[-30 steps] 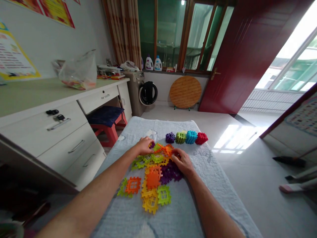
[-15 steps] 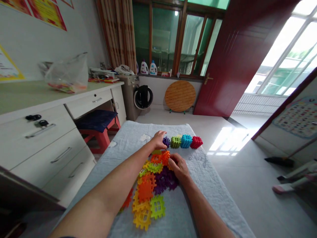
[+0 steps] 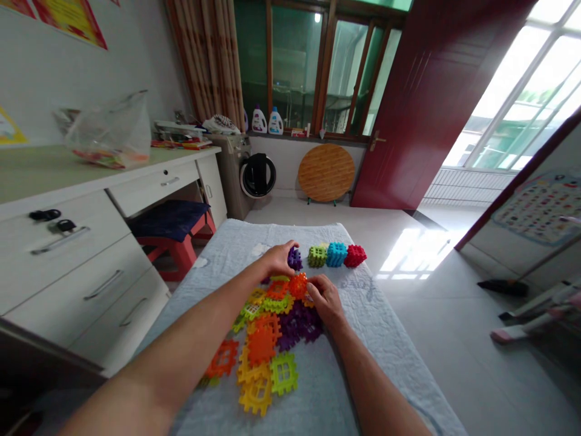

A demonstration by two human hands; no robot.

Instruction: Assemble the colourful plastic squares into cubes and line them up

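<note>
My left hand point(image 3: 278, 260) is closed around a small purple cube point(image 3: 295, 259) built of notched plastic pieces, near the far end of the cloth. My right hand point(image 3: 325, 298) grips an orange interlocking block point(image 3: 298, 285) by its right side, between thumb and fingers, just above the pile. Beyond it stand a green cube point(image 3: 317, 256), a blue cube point(image 3: 336, 254) and a red cube point(image 3: 356, 255) in a row. Loose flat pieces lie nearer me: dark purple ones point(image 3: 299, 326), an orange square point(image 3: 262, 345), yellow ones point(image 3: 255, 392) and a green square point(image 3: 284, 373).
A pale blue cloth point(image 3: 376, 363) covers the table. To the left are a white desk point(image 3: 113, 181) with a plastic bag point(image 3: 111, 136) on it and a red stool point(image 3: 181, 248). A washing machine point(image 3: 233, 175) and a round wooden board point(image 3: 327, 172) stand farther back.
My left hand has drawn the purple cube slightly left, widening the gap to the green cube. The right hand stays at the orange block. The whole view has shifted a little.
</note>
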